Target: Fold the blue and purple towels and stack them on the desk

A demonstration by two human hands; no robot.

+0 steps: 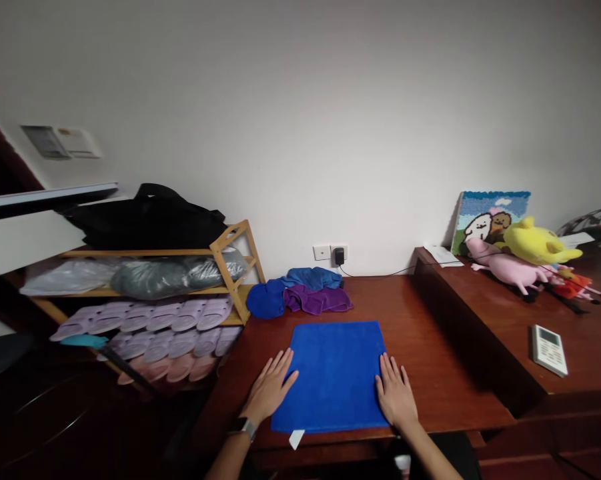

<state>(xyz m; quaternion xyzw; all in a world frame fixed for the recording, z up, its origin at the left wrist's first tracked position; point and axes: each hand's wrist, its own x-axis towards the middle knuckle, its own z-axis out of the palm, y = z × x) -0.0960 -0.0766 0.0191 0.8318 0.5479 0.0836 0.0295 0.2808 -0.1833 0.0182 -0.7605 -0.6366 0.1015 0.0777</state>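
A blue cloth [336,377] lies spread flat on the brown wooden table, close to its front edge. A small white tag [296,438] sticks out from its near left corner. My left hand [271,387] rests flat at the cloth's left edge, fingers stretched out, with a watch on the wrist. At the right edge, my right hand [396,392] lies flat with its fingers extended, partly on the cloth. Neither hand grips anything. Behind the cloth, crumpled purple cloth [317,299] and blue cloths [266,299] sit in a heap near the wall.
Left of the table stands a wooden rack [235,287] with slippers [173,317] and a black bag [153,217]. A raised surface on the right holds a white remote-like device [549,350], plush toys [510,267] and a picture [493,217]. A plug [339,256] sits in the wall socket.
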